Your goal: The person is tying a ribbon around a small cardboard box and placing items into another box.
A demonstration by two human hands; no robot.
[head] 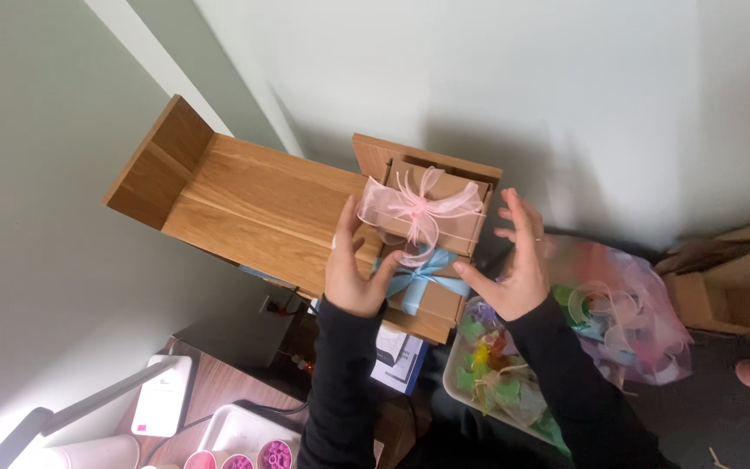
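On the long wooden wall shelf (245, 195), your left hand (351, 274) presses open against the brown kraft gift box with the blue ribbon bow (423, 291), which already sits under a pink-bowed kraft box (427, 208), while your right hand (518, 260) hovers open just beside them.
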